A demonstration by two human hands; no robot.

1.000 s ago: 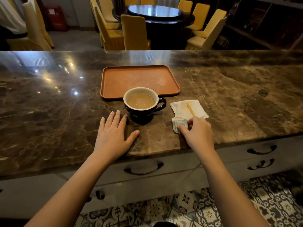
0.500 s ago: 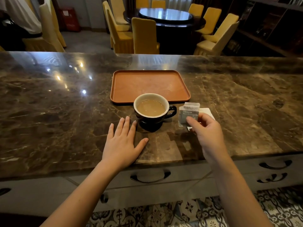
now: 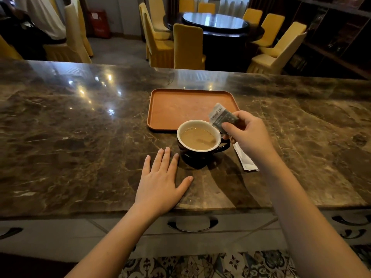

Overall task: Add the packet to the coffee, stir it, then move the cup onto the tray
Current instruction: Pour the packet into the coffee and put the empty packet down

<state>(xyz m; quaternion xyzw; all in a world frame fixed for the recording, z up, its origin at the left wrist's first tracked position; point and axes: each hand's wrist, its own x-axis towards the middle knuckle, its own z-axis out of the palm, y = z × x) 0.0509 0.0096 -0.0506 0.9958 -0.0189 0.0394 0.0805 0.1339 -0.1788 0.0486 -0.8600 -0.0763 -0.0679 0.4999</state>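
Observation:
A dark cup (image 3: 200, 155) with a white inside holds milky coffee and stands on the marble counter, its handle to the right. My right hand (image 3: 248, 135) pinches a small grey packet (image 3: 221, 118) and holds it tilted just above the cup's right rim. My left hand (image 3: 160, 181) lies flat on the counter, fingers spread, just left of the cup and not touching it. An orange-brown tray (image 3: 176, 109) sits directly behind the cup with nothing on it.
A white napkin (image 3: 246, 159) lies right of the cup, mostly under my right forearm. The counter's near edge runs above grey drawers (image 3: 192, 225) with dark handles. Beyond the counter stand yellow chairs (image 3: 186, 47) and a dark round table (image 3: 216, 23).
My right hand has lifted the packet off the napkin and carried it up and left to the cup's right rim. My left hand has stayed flat beside the cup.

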